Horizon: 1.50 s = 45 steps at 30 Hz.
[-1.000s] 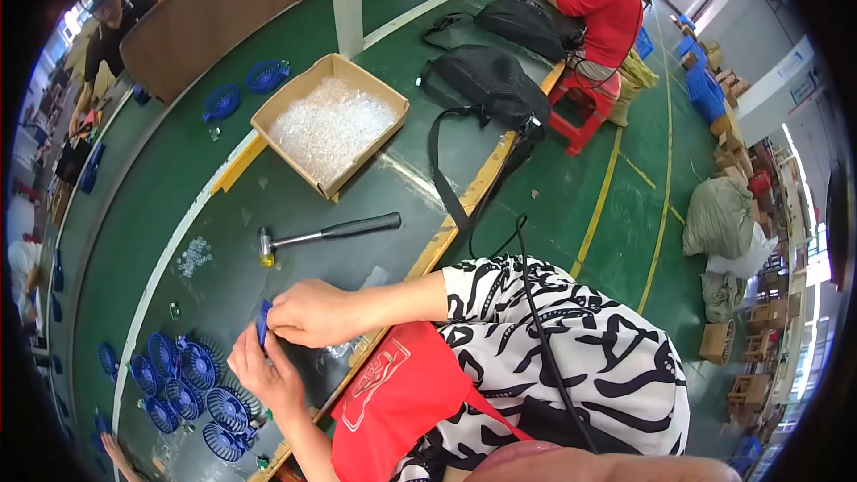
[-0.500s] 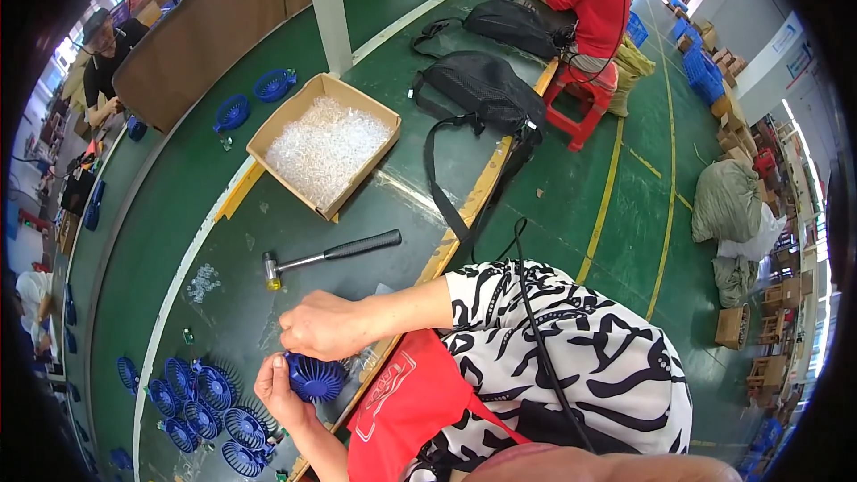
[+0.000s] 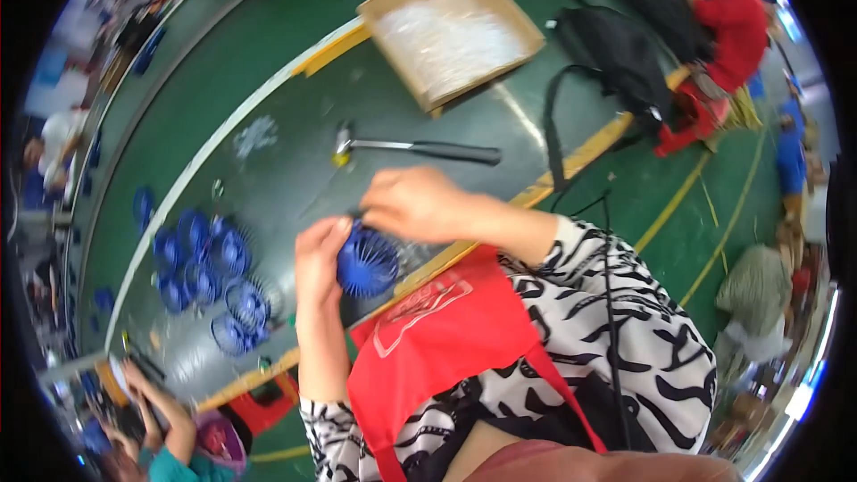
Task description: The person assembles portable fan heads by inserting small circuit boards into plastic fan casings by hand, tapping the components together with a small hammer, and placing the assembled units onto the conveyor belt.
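Observation:
A round blue fan housing with radial ribs [image 3: 369,265] is held low over the green table, close to its front edge. My left hand [image 3: 318,254] is closed on its left side, thumb near the top rim. At that same rim my right hand [image 3: 418,205] has its fingers pinched; whatever they hold is hidden. Beyond my hands lies a hammer [image 3: 428,151] with a black grip and a yellow-tipped head. Several similar blue housings [image 3: 230,253] sit in a group on the left.
An open cardboard box [image 3: 486,78] of small clear pieces stands at the back. Loose clear pieces [image 3: 256,137] lie left of the hammer. Black bags [image 3: 616,54] rest at the right. A person in red [image 3: 736,27] sits far right, another in green [image 3: 174,460] lower left.
My view has swung left, so the table contents appear further right and higher, with some blur. Both hands remain at the blue fan housing. A person in green has come into view.

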Available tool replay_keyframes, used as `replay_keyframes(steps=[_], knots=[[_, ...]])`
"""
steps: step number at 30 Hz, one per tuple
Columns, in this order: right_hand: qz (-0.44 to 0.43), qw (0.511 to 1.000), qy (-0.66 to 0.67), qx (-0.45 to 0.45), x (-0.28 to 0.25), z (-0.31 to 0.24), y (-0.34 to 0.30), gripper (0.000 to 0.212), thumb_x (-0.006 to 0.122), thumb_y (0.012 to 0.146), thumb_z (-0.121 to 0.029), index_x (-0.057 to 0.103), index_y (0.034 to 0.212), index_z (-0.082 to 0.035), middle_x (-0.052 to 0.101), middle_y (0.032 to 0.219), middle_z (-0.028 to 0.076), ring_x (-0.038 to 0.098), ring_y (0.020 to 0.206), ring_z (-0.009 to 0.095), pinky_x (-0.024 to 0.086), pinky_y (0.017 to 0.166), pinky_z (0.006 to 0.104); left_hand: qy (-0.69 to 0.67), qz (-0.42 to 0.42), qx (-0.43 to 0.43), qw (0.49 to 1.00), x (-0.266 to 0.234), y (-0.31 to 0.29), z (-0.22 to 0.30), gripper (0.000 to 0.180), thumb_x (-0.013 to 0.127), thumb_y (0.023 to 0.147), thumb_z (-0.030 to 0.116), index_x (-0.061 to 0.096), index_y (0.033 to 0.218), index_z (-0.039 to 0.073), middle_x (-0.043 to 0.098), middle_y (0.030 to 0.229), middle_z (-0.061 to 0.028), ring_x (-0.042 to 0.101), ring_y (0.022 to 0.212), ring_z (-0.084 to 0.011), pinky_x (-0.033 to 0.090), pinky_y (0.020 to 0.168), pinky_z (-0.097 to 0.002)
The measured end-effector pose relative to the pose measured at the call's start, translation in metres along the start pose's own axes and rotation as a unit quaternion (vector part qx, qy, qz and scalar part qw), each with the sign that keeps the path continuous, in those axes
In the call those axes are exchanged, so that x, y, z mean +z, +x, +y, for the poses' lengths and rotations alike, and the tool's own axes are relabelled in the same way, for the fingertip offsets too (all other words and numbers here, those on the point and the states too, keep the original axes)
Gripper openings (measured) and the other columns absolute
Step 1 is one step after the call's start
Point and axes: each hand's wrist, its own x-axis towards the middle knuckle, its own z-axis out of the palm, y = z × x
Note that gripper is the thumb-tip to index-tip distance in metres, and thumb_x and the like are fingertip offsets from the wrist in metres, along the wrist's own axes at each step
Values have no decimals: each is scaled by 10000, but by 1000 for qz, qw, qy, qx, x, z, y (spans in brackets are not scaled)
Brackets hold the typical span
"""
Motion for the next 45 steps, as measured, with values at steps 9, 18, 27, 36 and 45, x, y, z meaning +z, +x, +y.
replay_keyframes(steps=[9, 18, 27, 36, 45], knots=[[76, 962, -260, 34, -4, 40, 21, 187, 680, 795, -146, 626, 920, -19, 577, 935, 128, 579, 915, 320, 510, 784, 415, 310, 191, 156, 918, -13, 26, 5, 264, 727, 826, 226, 674, 864, -30, 615, 698, -109, 572, 633, -199, 474, 630, -333], [61, 994, -87, 5, -16, 1, 8, 181, 629, 829, -85, 519, 945, 1, 588, 916, 195, 598, 799, 406, 489, 673, 487, 475, 212, 281, 807, 4, -34, -36, 1070, 888, 602, 291, 277, 1408, -59, 480, 1318, -218, 431, 1231, -386, 310, 1059, -472], [69, 990, -98, -80, 1, -13, 13, 272, 607, 832, -35, 548, 1095, -4, 614, 773, 168, 632, 679, 353, 484, 551, 439, 440, 207, 293, 823, 5, -17, -42, 1135, 891, 584, 264, 207, 1423, -76, 492, 1297, -209, 464, 1202, -367, 306, 1030, -483], [103, 963, -173, -177, 8, -17, 10, 459, 657, 723, 33, 581, 1175, 24, 637, 803, 165, 617, 633, 287, 509, 569, 382, 355, 192, 238, 883, -3, -23, -35, 980, 879, 551, 212, 329, 1314, -63, 534, 1124, -255, 516, 1043, -423, 406, 910, -493], [106, 987, -104, -61, 4, 20, 22, 240, 601, 904, -68, 604, 1111, 52, 621, 1060, 204, 624, 955, 322, 491, 827, 371, 344, 208, 380, 833, 0, -36, -45, 1026, 868, 593, 259, 294, 1384, -54, 455, 1270, -259, 436, 1193, -434, 344, 1019, -503]])
